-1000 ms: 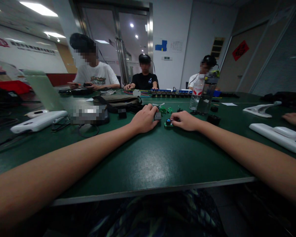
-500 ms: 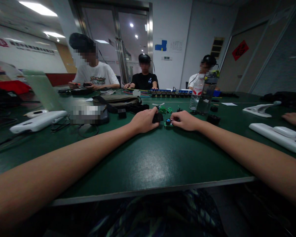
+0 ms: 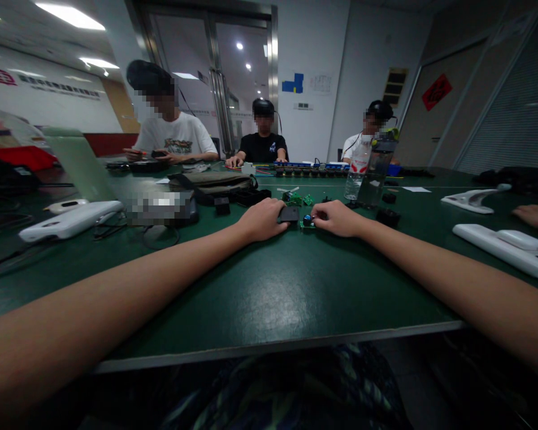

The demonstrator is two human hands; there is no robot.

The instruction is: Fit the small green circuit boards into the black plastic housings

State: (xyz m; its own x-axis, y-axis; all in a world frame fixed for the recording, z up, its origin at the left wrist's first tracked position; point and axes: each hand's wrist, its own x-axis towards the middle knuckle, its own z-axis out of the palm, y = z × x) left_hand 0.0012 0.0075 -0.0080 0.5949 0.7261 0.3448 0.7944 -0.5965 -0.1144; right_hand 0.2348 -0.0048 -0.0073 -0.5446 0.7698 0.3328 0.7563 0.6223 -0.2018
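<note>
Low over the green table [image 3: 269,286], my left hand [image 3: 263,220] is closed on a small black plastic case [image 3: 289,214], thumb along its near side. Close to its right, my right hand [image 3: 338,218] pinches a small green circuit board [image 3: 305,225] that carries a round blue-and-black part [image 3: 308,220]. The case and the board are almost end to end; whether they touch I cannot tell. Just behind both hands lie several loose green circuit boards [image 3: 298,198]. My right fingertips are partly hidden behind the board's parts.
Clear bottles [image 3: 356,173] and small black blocks [image 3: 388,217] stand beyond my right hand. On the left are a cloth bag [image 3: 215,182], a white device [image 3: 72,220] and a green bottle [image 3: 78,164]. White devices [image 3: 502,248] lie right. Several people sit around the table.
The black case in my left hand has turned, showing a broader flat face, and reaches further right. My right hand and the board have shifted slightly right.
</note>
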